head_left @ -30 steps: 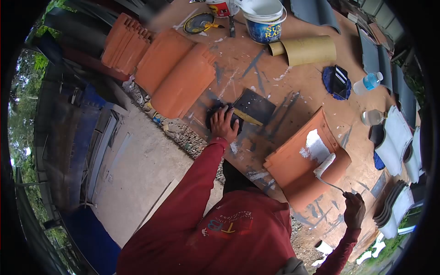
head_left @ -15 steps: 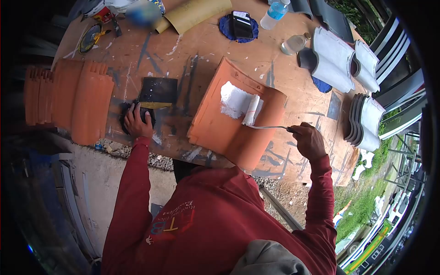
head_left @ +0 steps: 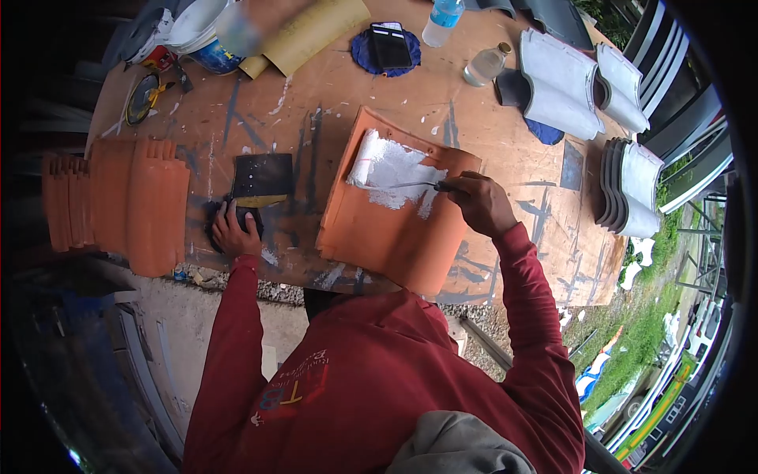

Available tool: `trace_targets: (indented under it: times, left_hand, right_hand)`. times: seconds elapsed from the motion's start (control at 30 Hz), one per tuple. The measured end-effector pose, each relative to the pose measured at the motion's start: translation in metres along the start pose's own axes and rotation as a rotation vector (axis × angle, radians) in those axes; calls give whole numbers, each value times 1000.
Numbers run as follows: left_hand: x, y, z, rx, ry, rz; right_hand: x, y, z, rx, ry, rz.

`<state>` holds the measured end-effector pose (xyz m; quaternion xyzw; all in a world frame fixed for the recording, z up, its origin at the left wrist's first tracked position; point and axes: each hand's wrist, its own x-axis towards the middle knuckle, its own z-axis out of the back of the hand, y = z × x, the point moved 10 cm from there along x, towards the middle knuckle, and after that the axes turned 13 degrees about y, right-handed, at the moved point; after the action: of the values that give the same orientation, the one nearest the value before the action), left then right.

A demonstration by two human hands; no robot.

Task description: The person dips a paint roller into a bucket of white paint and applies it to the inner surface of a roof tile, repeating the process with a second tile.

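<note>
My right hand (head_left: 483, 207) is closed round the handle of a small paint roller (head_left: 362, 157). Its white sleeve rests at the left end of a patch of wet white paint (head_left: 403, 172). That patch covers the upper part of an orange roof tile (head_left: 387, 229), which lies on the table in front of me. My left hand (head_left: 235, 231) lies with fingers spread over a black rounded object (head_left: 251, 221), whose kind is mostly hidden. Just beyond it is a dark flat panel (head_left: 264, 174) with a yellowish edge.
Stacked orange tiles (head_left: 138, 205) stand at the left of the wooden table (head_left: 316, 103). Grey-white tiles (head_left: 557, 83) are at the right. Along the back are a paint bucket (head_left: 207, 43), a yellowish curved tile (head_left: 316, 35), a phone (head_left: 391, 49), a water bottle (head_left: 443, 22) and a glass bottle (head_left: 486, 65).
My right hand has moved left and away from me, carrying the roller from the patch's right side to its left end. White paint covers more of the tile. The left hand stays put.
</note>
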<state>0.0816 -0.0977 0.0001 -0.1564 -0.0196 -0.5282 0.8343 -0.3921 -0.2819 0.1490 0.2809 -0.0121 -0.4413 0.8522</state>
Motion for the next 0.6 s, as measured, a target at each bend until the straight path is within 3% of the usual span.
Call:
trace_targets:
  times: [0.07, 0.17, 0.2, 0.27, 0.3, 0.4, 0.6]
  left_hand:
    - [1, 0, 0, 1, -11, -18]
    - [1, 0, 2, 3, -11, -13]
    - [1, 0, 1, 1, -5, -1]
    - [2, 1, 0, -1, -6, -6]
    - [2, 0, 0, -4, -11, -19]
    - [2, -1, -1, 19, 10, 0]
    - [1, -4, 1, 13, -20, -22]
  right_hand:
    - [-3, 6, 0, 52, -5, 13]
    - [-27, -14, -12, 482, -19, -89]
    - [-31, -9, -17, 481, -13, -88]
    - [-41, -23, -44, 878, -13, -315]
    - [-38, -27, -58, 941, -77, -288]
    - [-22, -26, -79, 996, -104, -299]
    - [-78, -63, -62, 892, -122, -463]
